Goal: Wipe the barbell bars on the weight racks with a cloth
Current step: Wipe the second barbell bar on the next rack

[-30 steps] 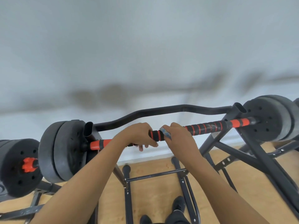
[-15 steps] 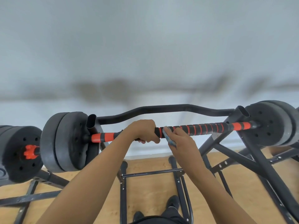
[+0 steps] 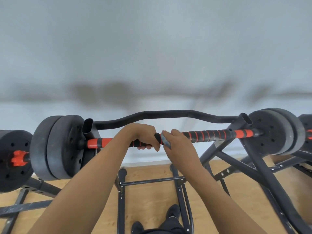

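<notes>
A barbell bar (image 3: 207,136) with black and orange striped grip lies across a black weight rack (image 3: 243,119), with grey-black plates at the left end (image 3: 59,147) and the right end (image 3: 273,130). My left hand (image 3: 143,135) grips the bar near its middle, fingers curled underneath. Just to its right, my right hand (image 3: 179,146) is wrapped over the bar and presses a small blue-grey cloth (image 3: 165,141) against it. Only an edge of the cloth shows beside the hand.
A curved black rack crossbar (image 3: 168,114) runs behind the bar. Another weighted bar end with an orange collar (image 3: 17,158) sits at far left. Rack legs and braces (image 3: 253,174) spread over the wooden floor. My shoes (image 3: 172,212) stand between the lower frame tubes; a pale wall is ahead.
Both hands stay on the bar. The right hand with the cloth has rotated slightly around the bar close to the left hand; the camera has shifted a little.
</notes>
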Tool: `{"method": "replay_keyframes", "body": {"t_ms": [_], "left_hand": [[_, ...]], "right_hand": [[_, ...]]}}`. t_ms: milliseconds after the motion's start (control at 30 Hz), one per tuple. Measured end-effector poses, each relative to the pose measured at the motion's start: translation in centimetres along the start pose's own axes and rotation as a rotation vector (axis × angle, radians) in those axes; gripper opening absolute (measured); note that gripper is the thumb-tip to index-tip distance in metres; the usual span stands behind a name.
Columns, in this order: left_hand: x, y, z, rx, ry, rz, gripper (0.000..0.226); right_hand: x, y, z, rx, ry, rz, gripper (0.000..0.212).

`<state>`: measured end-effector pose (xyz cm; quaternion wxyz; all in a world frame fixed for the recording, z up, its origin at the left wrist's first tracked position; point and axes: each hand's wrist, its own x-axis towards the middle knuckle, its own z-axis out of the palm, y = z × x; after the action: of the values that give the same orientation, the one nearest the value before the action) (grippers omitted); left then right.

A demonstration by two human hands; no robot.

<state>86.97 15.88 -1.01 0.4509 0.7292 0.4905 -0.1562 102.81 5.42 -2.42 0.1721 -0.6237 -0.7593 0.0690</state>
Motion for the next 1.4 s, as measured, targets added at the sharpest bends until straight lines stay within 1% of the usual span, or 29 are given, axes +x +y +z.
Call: {"method": "replay_keyframes", "body": {"t_ms": [67,100,167,200,233,300,367,400,433,500,567,633,700,800,867,967,1067,1133,1200,1267,1300,1333,1400], "left_hand": [[0.1,-0.1,-0.4,-0.053,-0.072,0.012,0.024],[0.1,-0.2,-0.5,-0.076,-0.092,0.023,0.027],[0.1,-0.5,-0.5,-0.088,-0.077,0.051,0.034],[0.1,-0.6,-0.4,-0.068,-0.036,0.076,0.036],[0.0,-0.8,-0.1,-0.024,0.037,0.115,0.037],[-0.3,-1.1,0.8,0.149,0.276,0.183,0.040],[-1.2,-1.4,2.4,0.407,0.561,0.160,0.049],[-1.5,-1.6,3.4,0.510,0.678,0.141,0.052],[-1.7,-1.9,4.3,0.578,0.766,0.137,0.053],[-1.6,-2.5,5.9,0.705,0.883,0.179,0.053],[-1.4,-2.9,6.4,0.818,0.943,0.212,0.060],[-1.3,-2.9,5.7,0.800,0.850,0.209,0.059],[-1.5,-2.7,4.7,0.737,0.726,0.211,0.050],[-1.6,-2.4,4.1,0.703,0.665,0.210,0.047],[-1.5,-2.4,4.1,0.693,0.645,0.197,0.048],[-1.1,-2.5,4.1,0.665,0.640,0.193,0.049],[-0.6,-2.6,3.8,0.571,0.601,0.179,0.043],[-0.3,-2.5,3.2,0.500,0.537,0.165,0.041],[-0.1,-2.4,2.5,0.427,0.434,0.146,0.041],[0.1,-2.5,1.7,0.302,0.302,0.148,0.039],[0.1,-2.5,1.3,0.244,0.237,0.155,0.037],[0.1,-2.5,0.8,0.200,0.177,0.163,0.035],[0.2,-2.4,0.1,0.146,0.083,0.171,0.031]], "right_hand": [[-2.1,0.6,0.9,0.043,0.034,-0.022,0.046],[-3.3,0.8,1.6,0.066,0.031,-0.028,0.050],[-6.0,0.8,2.9,0.122,-0.035,-0.006,0.044],[-7.1,0.7,3.4,0.167,-0.051,0.017,0.042],[-7.8,0.7,3.6,0.216,-0.035,0.037,0.041],[-7.3,1.0,2.8,0.293,0.056,0.070,0.039],[-5.3,1.2,1.1,0.307,0.164,0.055,0.038],[-4.1,1.0,0.1,0.299,0.199,0.043,0.037],[-3.0,0.8,-0.5,0.279,0.228,0.031,0.036],[-0.8,0.6,-1.0,0.225,0.246,0.024,0.029],[0.6,0.3,-0.5,0.170,0.182,0.047,0.019],[0.9,-0.3,0.3,0.167,0.130,0.068,0.018],[0.1,-0.7,0.9,0.160,0.113,0.029,0.021],[-1.8,-0.2,1.0,0.175,0.086,-0.036,0.040],[-3.0,0.7,1.0,0.181,0.071,-0.013,0.043],[-4.7,1.6,0.4,0.189,0.023,0.041,0.036],[-3.8,1.8,-0.9,0.237,0.129,-0.001,0.030],[-1.2,1.6,-1.3,0.212,0.175,-0.003,0.023],[0.8,1.0,-0.9,0.145,0.143,0.006,0.017],[0.8,0.2,-0.1,0.138,0.137,0.021,0.017],[0.2,-0.1,0.3,0.143,0.142,0.021,0.019],[-0.7,-0.3,0.6,0.143,0.145,0.017,0.026],[-2.5,0.1,1.1,0.149,0.146,0.006,0.045]]}}
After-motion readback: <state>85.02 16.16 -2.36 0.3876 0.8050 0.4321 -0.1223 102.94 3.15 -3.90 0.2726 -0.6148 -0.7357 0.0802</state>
